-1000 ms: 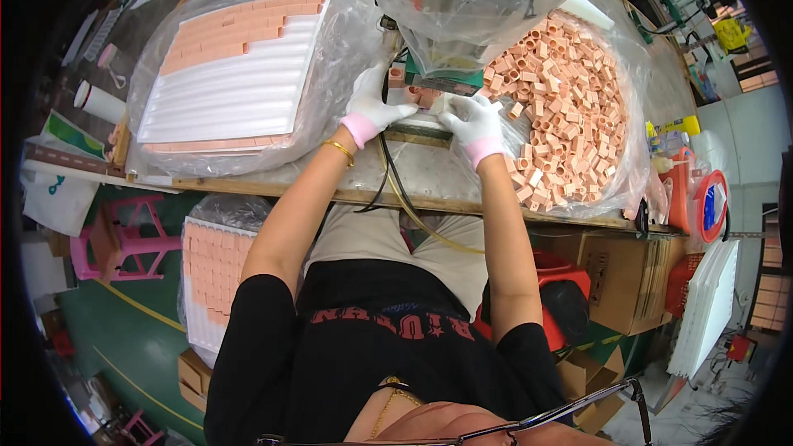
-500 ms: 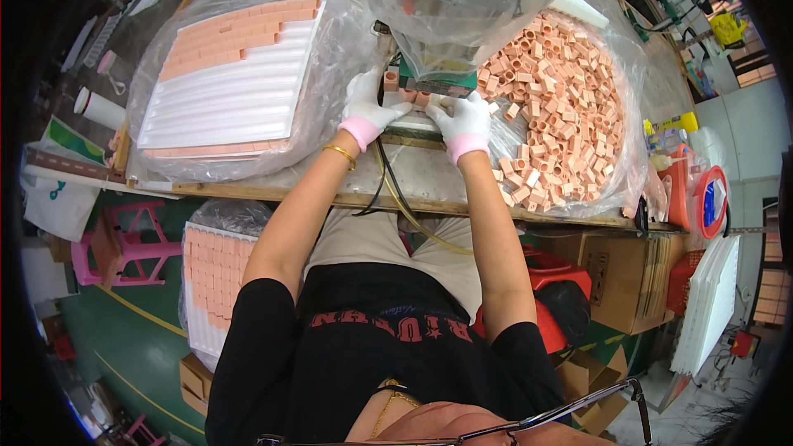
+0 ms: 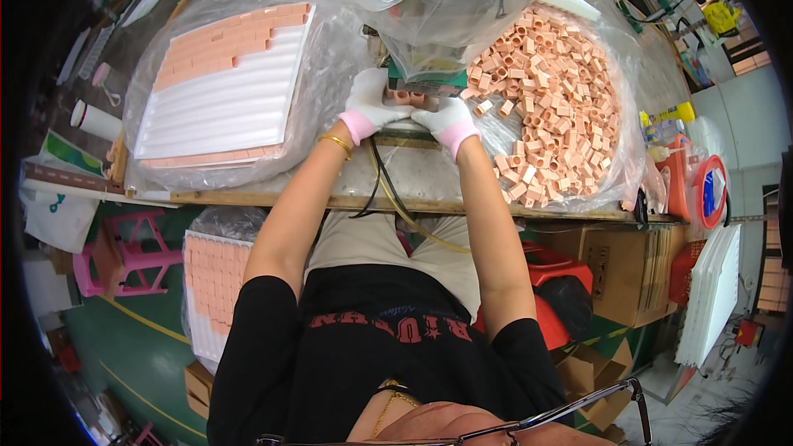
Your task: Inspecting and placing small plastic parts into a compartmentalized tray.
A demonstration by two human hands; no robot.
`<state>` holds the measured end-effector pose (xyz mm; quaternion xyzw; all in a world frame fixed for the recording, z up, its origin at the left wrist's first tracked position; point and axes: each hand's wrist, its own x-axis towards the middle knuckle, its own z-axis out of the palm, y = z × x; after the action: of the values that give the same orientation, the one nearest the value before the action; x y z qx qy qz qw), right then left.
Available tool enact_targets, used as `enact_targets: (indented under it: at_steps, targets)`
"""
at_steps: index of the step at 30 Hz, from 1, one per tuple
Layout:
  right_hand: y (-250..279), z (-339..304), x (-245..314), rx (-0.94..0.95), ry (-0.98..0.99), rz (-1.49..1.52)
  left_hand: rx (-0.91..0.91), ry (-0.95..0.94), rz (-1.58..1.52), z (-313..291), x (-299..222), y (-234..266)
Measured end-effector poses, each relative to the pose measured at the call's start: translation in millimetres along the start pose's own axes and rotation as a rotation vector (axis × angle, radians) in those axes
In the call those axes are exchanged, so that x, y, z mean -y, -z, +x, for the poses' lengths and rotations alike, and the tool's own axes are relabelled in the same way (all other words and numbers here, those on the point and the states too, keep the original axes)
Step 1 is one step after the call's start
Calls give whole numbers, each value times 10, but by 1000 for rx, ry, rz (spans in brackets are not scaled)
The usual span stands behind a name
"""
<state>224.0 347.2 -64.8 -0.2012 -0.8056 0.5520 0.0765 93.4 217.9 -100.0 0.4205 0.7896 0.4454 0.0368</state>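
Note:
Both my hands wear white gloves with pink cuffs and meet at the front of a green machine (image 3: 427, 85) draped in clear plastic. Between them sits a short row of small peach-coloured hollow blocks (image 3: 406, 98). My left hand (image 3: 368, 105) closes on the left end of the row, its thumb along the near side. From the right, my right hand (image 3: 447, 118) closes on the other end; some of its fingers are hidden under the machine's edge. To the right spreads a heap of loose peach hollow blocks (image 3: 562, 107) on clear plastic.
On the left, a white ridged tray (image 3: 223, 116) partly lined with peach blocks lies on plastic sheeting. Hoses (image 3: 387, 190) hang over the wooden table edge (image 3: 281, 198). Below stand another filled tray (image 3: 215, 281), a pink stool (image 3: 136, 256) and cardboard boxes (image 3: 619, 277).
My right hand has shifted slightly left and its fingers have turned in toward the row. My left hand stays beside the row. The whole view has shifted a little.

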Motion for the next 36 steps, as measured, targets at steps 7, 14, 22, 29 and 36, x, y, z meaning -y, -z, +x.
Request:
enact_targets:
  at_steps: [7, 14, 22, 29, 36]
  targets:
    - [70, -69, -250, 8, -2, 28, -213, -274, 114, -290, -470, 66]
    - [149, -386, -47, 108, 83, 570, 131, 119, -716, -474, -469, 14]
    - [219, -419, -280, 173, -52, 631, 250, 447, -1102, -522, -475, -82]
    - [179, -506, -291, 26, -45, 557, 276, 502, -1316, -583, -548, -147]
    - [115, -559, -256, -81, -43, 498, 249, 502, -1351, -637, -566, -180]
